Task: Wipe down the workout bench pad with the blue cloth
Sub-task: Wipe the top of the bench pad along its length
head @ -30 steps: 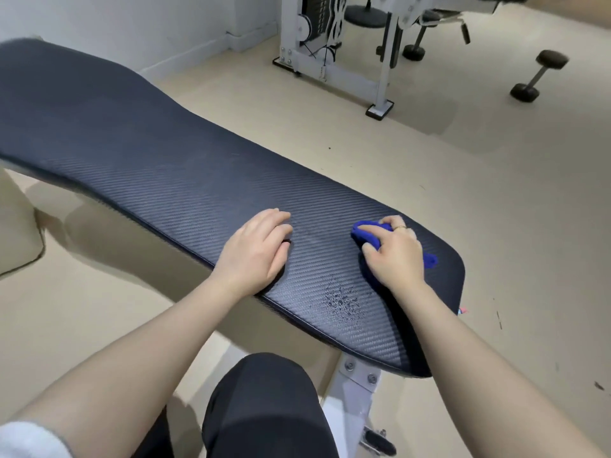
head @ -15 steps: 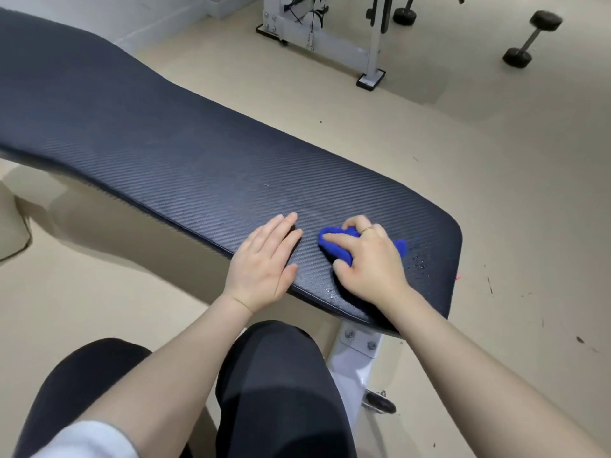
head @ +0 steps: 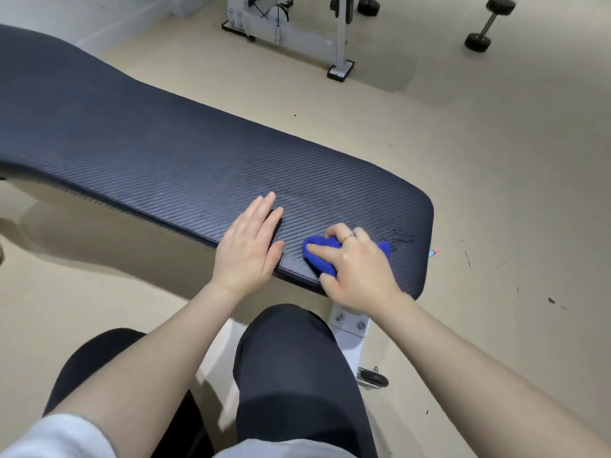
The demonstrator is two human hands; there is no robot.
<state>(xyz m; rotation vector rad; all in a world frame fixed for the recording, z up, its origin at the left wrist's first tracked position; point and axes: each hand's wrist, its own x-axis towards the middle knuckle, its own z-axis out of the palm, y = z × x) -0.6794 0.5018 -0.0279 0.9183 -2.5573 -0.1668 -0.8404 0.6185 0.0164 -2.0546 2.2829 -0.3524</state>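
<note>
L hand (head: 249,246) flat on bench pad (head: 148,153), cloth (head: 319,256) under R hand (head: 358,269) just right, dumbbell (head: 489,26) far behind

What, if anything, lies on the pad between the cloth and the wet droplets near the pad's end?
Nothing visible does. The right hand grips the blue cloth on the bench pad, and bare pad runs to the droplets.

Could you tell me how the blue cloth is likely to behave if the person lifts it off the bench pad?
The blue cloth is bunched under the right hand, so it is probably soft and would droop. It looks small, so likely light. Droplets on the bench pad suggest it may be slightly damp.
</note>
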